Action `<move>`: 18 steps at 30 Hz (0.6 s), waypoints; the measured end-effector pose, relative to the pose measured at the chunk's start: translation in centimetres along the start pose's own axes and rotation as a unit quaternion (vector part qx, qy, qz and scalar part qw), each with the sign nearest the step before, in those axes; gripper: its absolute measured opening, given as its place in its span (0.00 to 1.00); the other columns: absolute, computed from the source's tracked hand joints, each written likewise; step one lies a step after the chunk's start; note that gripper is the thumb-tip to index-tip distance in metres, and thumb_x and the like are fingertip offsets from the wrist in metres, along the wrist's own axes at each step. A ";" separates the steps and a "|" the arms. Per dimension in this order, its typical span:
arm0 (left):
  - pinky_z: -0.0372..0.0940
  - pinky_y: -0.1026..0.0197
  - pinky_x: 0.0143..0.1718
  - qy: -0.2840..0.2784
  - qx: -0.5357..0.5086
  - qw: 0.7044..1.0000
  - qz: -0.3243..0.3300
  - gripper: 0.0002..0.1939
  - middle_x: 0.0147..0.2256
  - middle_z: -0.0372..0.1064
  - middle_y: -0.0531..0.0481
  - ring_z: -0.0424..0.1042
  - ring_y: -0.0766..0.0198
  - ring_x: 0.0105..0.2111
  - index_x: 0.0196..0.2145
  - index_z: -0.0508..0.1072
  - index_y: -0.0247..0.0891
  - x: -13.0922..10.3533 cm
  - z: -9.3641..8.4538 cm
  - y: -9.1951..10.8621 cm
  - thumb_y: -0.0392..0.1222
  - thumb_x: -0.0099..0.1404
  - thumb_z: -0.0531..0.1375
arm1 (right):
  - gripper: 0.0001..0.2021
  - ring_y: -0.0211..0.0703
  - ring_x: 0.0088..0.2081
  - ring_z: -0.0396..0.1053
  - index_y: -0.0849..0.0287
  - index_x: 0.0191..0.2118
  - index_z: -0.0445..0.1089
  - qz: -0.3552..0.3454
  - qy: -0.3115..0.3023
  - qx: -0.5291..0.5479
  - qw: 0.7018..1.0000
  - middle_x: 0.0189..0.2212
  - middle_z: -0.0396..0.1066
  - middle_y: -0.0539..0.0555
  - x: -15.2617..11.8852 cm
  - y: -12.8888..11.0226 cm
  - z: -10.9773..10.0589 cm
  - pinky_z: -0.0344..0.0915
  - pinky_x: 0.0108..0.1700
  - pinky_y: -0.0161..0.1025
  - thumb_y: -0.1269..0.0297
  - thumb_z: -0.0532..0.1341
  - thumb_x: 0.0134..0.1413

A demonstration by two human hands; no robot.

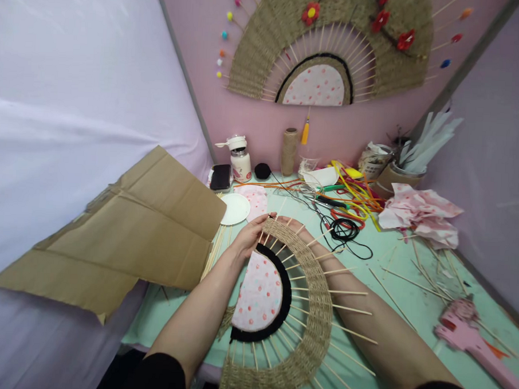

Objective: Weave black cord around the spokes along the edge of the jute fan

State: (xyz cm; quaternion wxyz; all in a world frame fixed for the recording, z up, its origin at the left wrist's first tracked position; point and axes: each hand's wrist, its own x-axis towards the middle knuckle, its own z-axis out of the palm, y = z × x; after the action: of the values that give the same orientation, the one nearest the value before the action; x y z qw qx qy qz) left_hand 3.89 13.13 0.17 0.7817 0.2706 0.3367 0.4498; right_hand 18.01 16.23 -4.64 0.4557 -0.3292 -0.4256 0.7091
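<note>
A half-round woven fan (318, 289) stands tilted on its side in front of me. Its band of twisted straw cord runs over thin bamboo sticks that jut out past the outer edge. At its centre is a half-disc of pink spotted cloth (259, 292) with a black rim (286, 293). My left hand (252, 235) is closed on the fan's upper end, fingers at the corner of the band. Behind that same end, my right hand (293, 226) grips the band; sticks and weave partly hide its fingers. Loose straw ends (227, 322) hang at the left.
Brown cardboard (155, 224) leans at left. A larger decorated fan (335, 43) hangs on the wall. Black cord (344, 230), coloured wires, a white bottle (241, 162) and a cord roll (289, 153) lie behind; a pink glue gun (472, 335) and loose sticks lie right.
</note>
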 end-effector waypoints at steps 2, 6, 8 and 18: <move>0.64 0.66 0.30 0.006 0.008 1.000 0.007 0.10 0.28 0.73 0.50 0.71 0.68 0.26 0.34 0.74 0.34 0.2 0.0 -0.2 0.32 0.51 0.64 | 0.16 0.45 0.43 0.67 0.62 0.49 0.64 0.026 0.022 -0.010 0.999 0.46 0.66 0.56 -0.5 0.1 0.0 0.67 0.44 0.46 0.60 0.56 0.58; 0.65 0.66 0.31 0.009 0.009 1.000 0.007 0.09 0.24 0.72 0.52 0.70 0.69 0.24 0.30 0.73 0.33 0.5 0.1 -0.3 0.32 0.49 0.66 | 0.09 0.35 0.29 0.66 0.61 0.35 0.68 0.034 0.064 -0.006 0.997 0.28 0.71 0.47 -1.8 -1.1 0.6 0.63 0.36 0.36 0.60 0.62 0.51; 0.65 0.65 0.32 0.009 0.005 1.000 0.006 0.09 0.25 0.72 0.51 0.71 0.68 0.25 0.30 0.72 0.34 0.5 0.1 -0.2 0.32 0.48 0.66 | 0.09 0.33 0.26 0.64 0.60 0.32 0.69 0.028 0.069 0.004 0.997 0.24 0.70 0.45 -2.7 -2.1 0.9 0.61 0.34 0.34 0.60 0.64 0.48; 0.65 0.62 0.39 -0.017 -0.020 0.999 0.017 0.09 0.29 0.72 0.50 0.72 0.66 0.31 0.28 0.69 0.35 0.4 1.2 0.8 0.35 0.49 0.66 | 0.11 0.42 0.38 0.69 0.57 0.30 0.70 0.009 0.151 0.056 0.987 0.34 0.71 0.52 -6.8 -6.2 -2.2 0.65 0.45 0.43 0.63 0.69 0.38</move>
State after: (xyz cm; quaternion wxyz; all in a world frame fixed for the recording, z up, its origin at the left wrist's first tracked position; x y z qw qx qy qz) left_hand 4.52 13.68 1.40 0.7849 0.2685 0.3093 0.4650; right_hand 24.64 11.98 0.64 0.5265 -0.4103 -0.3086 0.6777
